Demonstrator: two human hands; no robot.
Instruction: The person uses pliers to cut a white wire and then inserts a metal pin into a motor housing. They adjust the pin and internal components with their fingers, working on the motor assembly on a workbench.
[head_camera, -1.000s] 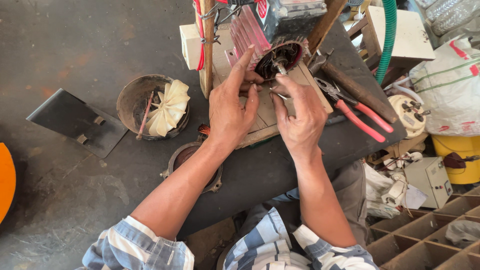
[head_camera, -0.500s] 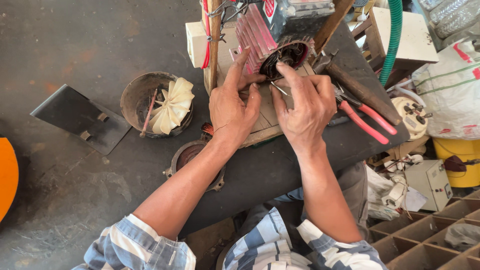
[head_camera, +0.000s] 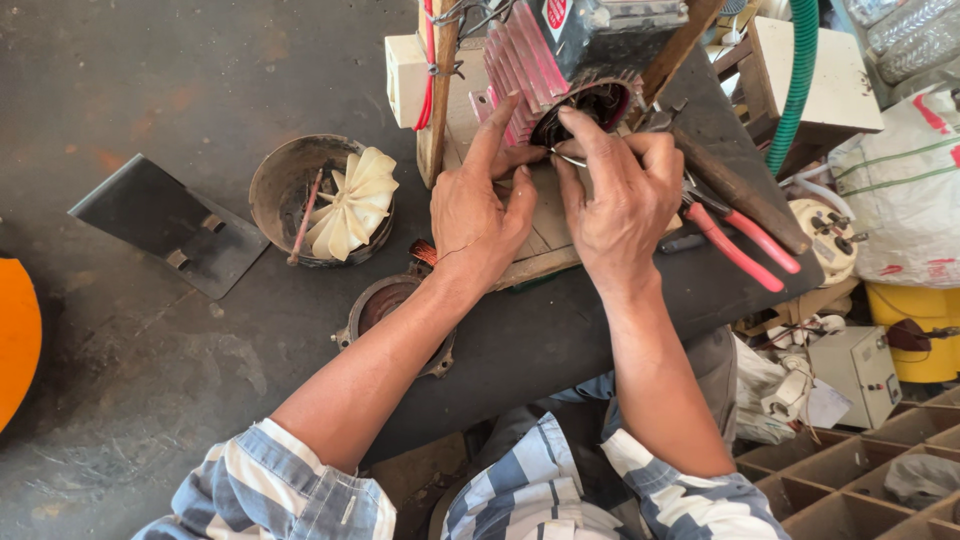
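Head view: both forearms rise from the striped sleeves at 6 o'clock and converge toward 12 o'clock on the motor (head_camera: 570, 60), a red-finned housing lying on its side on a board (head_camera: 545, 225) atop the dark table (head_camera: 560, 330). The motor's open end faces the person, dark windings showing inside.

The left hand (head_camera: 480, 215) lies back-up, fingers loosely spread; its index finger stretches up along the fins at 11 o'clock of the opening, and the thumb angles in toward the other hand. The right hand (head_camera: 615, 200) is also back-up, fingers curled, index reaching to the opening's lower rim. A thin wire (head_camera: 568, 158) shows between the two thumbs; which hand pinches it I cannot tell.

Red-handled pliers (head_camera: 745, 240) lie at 3 o'clock of the right hand, just beside it. A cream fan (head_camera: 355, 200) sits in a round cover (head_camera: 275, 185) at 9 o'clock of the left hand, on the floor.
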